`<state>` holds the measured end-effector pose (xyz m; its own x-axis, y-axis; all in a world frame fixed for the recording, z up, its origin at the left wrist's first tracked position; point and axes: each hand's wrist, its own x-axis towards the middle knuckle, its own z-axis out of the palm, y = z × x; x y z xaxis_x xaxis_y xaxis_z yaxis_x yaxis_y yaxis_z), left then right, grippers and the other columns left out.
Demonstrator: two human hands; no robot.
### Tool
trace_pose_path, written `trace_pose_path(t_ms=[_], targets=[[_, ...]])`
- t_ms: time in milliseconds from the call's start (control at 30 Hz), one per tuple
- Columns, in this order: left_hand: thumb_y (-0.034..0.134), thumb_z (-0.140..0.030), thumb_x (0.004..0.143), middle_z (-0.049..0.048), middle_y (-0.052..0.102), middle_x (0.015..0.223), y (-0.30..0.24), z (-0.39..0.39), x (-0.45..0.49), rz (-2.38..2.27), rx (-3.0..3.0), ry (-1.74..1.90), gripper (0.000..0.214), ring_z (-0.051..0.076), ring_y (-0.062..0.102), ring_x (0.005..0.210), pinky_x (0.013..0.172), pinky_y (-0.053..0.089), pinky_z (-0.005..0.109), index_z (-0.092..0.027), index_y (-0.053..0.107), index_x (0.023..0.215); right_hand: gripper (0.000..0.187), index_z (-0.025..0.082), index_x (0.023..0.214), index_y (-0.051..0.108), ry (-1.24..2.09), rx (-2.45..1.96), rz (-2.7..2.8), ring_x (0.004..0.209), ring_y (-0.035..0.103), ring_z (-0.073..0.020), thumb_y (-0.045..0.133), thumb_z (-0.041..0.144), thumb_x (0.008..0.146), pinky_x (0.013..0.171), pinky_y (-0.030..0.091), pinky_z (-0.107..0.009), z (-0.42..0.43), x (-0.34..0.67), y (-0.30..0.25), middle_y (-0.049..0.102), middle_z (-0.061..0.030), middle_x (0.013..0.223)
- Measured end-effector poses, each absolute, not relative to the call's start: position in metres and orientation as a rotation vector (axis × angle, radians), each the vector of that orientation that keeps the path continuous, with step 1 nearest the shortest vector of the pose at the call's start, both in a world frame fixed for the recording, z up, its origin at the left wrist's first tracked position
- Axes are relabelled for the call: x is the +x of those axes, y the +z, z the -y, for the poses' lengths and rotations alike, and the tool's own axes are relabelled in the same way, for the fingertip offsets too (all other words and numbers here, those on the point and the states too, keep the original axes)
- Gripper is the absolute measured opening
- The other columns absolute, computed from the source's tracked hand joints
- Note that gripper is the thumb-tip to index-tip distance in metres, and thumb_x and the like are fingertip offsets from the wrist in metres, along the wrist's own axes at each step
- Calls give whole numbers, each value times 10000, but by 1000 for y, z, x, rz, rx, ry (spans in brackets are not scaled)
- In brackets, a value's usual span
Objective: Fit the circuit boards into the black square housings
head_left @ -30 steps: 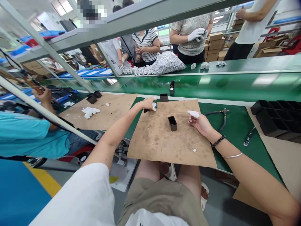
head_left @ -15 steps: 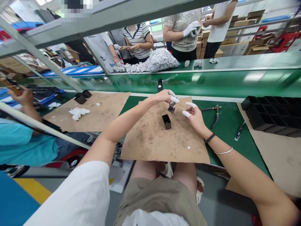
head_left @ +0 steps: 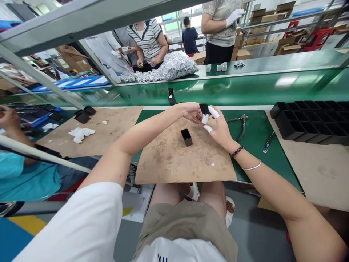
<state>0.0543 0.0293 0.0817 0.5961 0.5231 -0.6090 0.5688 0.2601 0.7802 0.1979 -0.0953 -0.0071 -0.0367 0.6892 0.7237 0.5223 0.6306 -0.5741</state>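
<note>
Fingers of the left hand (head_left: pixel 191 110), above the green counter (head_left: pixel 255 142) and brown cardboard sheet (head_left: pixel 174 160), beyond an open-topped black rectangular box (head_left: pixel 187 138), pinch a small black square-faced piece (head_left: pixel 204 108); the right hand (head_left: pixel 221 131)'s, slightly parted, adjoin it, grip unclear.

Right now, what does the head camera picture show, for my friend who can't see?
A person's left hand holds a small black piece, the right hand close beside it. An open black box stands on brown cardboard, and pliers lie farther right on the green table.
</note>
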Motion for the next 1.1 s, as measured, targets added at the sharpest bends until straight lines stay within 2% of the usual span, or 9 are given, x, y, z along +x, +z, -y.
trace_pose_path(t_ms=[233,333,433,533,667,767,867,1033,1100], targets=[[660,-338,630,138,762,790,82,-14,50,-958,1483,-62,299,295,729,808,902,528,467,-137,748,832,702,265,1421,512,320,-990,1611,1413,470,-330,707,160,755,1148,464,-535,96,194,-8,504,-115,1493],[625,-270,617,120,758,753,87,-6,49,-953,1599,-59,267,290,738,813,971,501,488,-149,742,824,638,261,1350,550,460,-955,1511,1279,581,-311,703,178,737,1072,523,-502,98,190,-7,584,-103,1401],[614,-287,673,104,763,763,101,-1,36,-896,1648,-35,291,286,743,863,1023,481,480,-154,739,900,608,271,1254,556,684,-890,1295,1140,651,-273,771,234,687,1042,537,-486,97,187,-6,660,-72,1265],[662,-372,753,84,773,820,113,6,8,-927,1733,226,341,270,739,925,1046,480,450,-168,719,1021,599,289,1126,549,905,-824,1065,1041,671,-228,832,228,602,1030,541,-461,97,188,0,703,-5,1061],[725,-531,762,122,768,1053,102,34,-43,-1079,1751,467,545,310,697,1110,1096,458,497,-171,678,1168,581,294,1032,565,1132,-770,867,934,681,-177,851,166,543,1033,539,-414,99,190,11,706,54,897],[839,-497,665,154,621,1409,70,65,-69,-1191,1682,502,827,362,550,1359,1157,412,531,-222,551,1390,577,300,1028,596,1255,-734,780,951,693,-162,857,153,535,1043,544,-393,103,188,16,720,67,912],[900,-426,597,169,471,1556,31,94,-72,-1197,1639,608,1034,360,462,1450,1179,408,526,-246,413,1491,538,298,1017,620,1332,-728,796,979,706,-174,863,179,552,1052,552,-418,106,185,13,735,63,940],[855,-356,655,124,681,1308,1,118,-42,-1240,1685,918,637,322,624,1275,1142,462,516,-213,601,1222,637,315,1159,607,1265,-757,1117,1120,701,-246,890,272,591,1048,554,-492,108,182,6,756,7,1111],[843,-322,661,102,709,1251,4,122,-32,-1219,1745,978,579,305,657,1218,1110,493,494,-214,620,1183,702,318,1218,592,1229,-746,1224,1171,686,-270,913,321,594,1028,567,-500,111,180,6,744,-24,1200]])
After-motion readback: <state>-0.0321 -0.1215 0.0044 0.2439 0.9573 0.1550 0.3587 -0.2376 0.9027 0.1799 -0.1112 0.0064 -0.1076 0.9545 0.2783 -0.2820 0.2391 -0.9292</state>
